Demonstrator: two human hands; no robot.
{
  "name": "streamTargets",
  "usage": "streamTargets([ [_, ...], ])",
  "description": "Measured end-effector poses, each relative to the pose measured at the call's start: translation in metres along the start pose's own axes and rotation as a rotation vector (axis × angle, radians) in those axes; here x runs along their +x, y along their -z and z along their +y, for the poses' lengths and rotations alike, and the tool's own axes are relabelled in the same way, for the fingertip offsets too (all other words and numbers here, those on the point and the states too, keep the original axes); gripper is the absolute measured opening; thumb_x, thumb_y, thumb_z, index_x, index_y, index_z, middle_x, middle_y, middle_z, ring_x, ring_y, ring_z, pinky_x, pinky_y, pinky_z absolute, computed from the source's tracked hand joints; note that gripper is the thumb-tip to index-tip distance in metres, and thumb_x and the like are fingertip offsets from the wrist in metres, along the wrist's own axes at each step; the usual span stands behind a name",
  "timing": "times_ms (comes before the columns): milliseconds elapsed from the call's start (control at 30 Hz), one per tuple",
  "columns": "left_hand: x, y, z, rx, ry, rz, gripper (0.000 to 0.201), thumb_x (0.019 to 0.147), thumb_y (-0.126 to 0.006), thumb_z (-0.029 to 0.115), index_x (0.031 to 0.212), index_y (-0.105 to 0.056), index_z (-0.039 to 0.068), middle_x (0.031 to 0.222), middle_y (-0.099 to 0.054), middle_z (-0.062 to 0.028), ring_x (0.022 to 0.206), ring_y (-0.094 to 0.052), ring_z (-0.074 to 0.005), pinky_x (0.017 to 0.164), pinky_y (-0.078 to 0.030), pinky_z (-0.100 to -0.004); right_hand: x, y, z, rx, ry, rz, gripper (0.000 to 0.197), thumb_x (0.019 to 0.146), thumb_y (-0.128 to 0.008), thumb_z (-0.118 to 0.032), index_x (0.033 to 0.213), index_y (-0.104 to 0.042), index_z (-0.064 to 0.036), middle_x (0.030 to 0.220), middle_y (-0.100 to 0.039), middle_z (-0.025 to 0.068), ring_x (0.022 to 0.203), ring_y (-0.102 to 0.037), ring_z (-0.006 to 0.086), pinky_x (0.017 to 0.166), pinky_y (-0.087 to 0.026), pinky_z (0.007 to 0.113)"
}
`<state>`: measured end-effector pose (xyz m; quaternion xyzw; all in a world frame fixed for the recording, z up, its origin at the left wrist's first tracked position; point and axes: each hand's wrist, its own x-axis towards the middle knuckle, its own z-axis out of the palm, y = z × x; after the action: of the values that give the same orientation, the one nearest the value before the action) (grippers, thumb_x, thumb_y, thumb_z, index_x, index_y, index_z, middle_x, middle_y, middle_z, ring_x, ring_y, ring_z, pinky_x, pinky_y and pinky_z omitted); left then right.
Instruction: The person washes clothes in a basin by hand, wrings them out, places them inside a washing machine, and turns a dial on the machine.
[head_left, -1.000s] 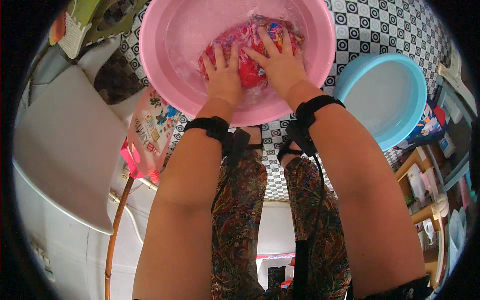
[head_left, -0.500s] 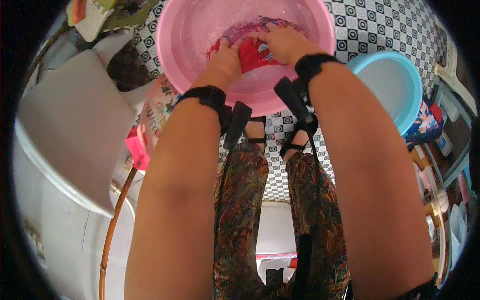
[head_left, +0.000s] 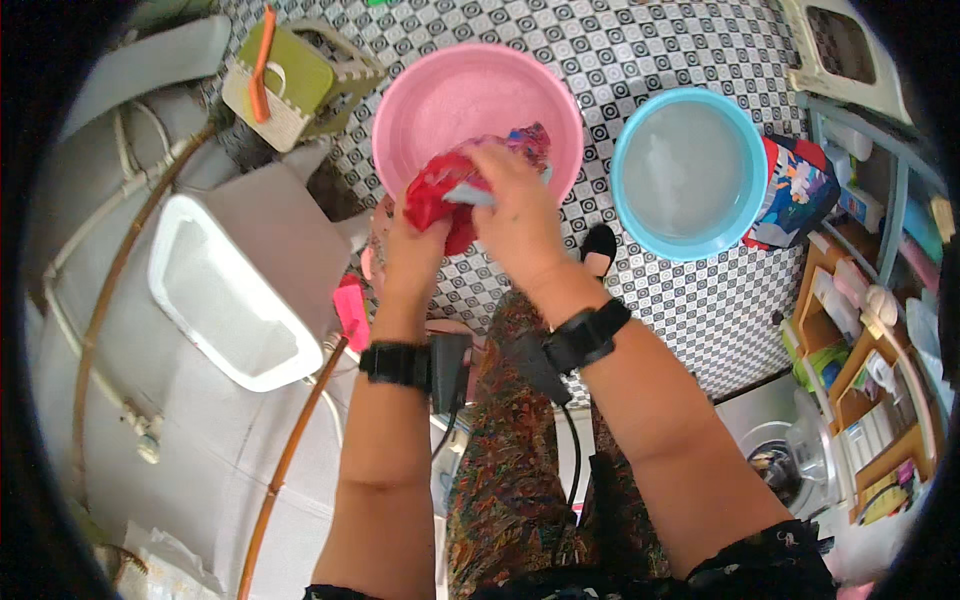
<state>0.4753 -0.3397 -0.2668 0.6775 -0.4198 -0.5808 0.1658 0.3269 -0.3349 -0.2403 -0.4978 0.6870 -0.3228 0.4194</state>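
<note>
A wet bunched cloth (head_left: 437,188), red with a multicoloured pattern and a pale grey-blue patch, is held up over the near side of the pink basin (head_left: 378,135). My left hand (head_left: 416,248) grips its lower left end, the fingers mostly hidden by the fabric. My right hand (head_left: 518,208) is closed round the upper right part, and a dark patterned end sticks out past it. Whitish, sudsy water shows in the basin behind the cloth. Black straps with dark boxes sit on both my wrists.
A light blue basin (head_left: 620,165) of cloudy water stands to the right, beside a dark printed bag (head_left: 800,195). On the left are a white sink (head_left: 235,300), a green-topped stool (head_left: 295,70) and brown pipes (head_left: 275,485). Shelves (head_left: 850,380) line the right. Patterned tiles cover the floor.
Both hands have come up out of the pink basin's water, lifting the cloth with them toward me. The view has shifted, bringing the whole blue basin and more floor into sight.
</note>
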Motion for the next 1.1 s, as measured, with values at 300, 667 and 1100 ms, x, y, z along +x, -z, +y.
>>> streamTargets([
  [300,-0.073,0.026,0.098,-0.843,0.221,-0.171,0.047,0.087,-0.053,0.032,0.122,-0.042,0.002,0.112,-0.054,-0.0093,0.098,-0.055,-0.0194,0.083,-0.046,-0.0334,-0.032,0.019,-0.088,0.239,0.101,0.038,0.07,0.063,-0.054,-0.009,0.128,-0.03,0.0004,0.115,-0.047,0.0235,0.107,-0.045,0.0392,0.092,-0.037,0.042],
  [667,-0.069,0.012,0.095,-0.561,0.274,0.022,0.034,0.085,-0.059,0.026,0.107,-0.054,0.001,0.096,-0.06,-0.0073,0.079,-0.059,-0.0158,0.067,-0.05,-0.0304,-0.037,0.041,-0.092,0.561,0.056,-0.033,0.069,0.073,-0.05,-0.012,0.135,-0.021,-0.006,0.124,-0.041,0.0247,0.116,-0.041,0.0366,0.095,-0.036,0.039],
  [1100,-0.097,0.028,0.121,-0.884,0.31,0.213,0.035,0.087,-0.048,0.018,0.118,-0.045,0.002,0.118,-0.052,-0.0143,0.108,-0.052,-0.0285,0.09,-0.045,-0.046,-0.064,0.067,-0.012,1.118,-0.642,0.334,0.062,0.079,-0.06,-0.033,0.13,-0.033,-0.0095,0.125,-0.04,0.0142,0.114,-0.04,0.025,0.096,-0.034,0.045],
])
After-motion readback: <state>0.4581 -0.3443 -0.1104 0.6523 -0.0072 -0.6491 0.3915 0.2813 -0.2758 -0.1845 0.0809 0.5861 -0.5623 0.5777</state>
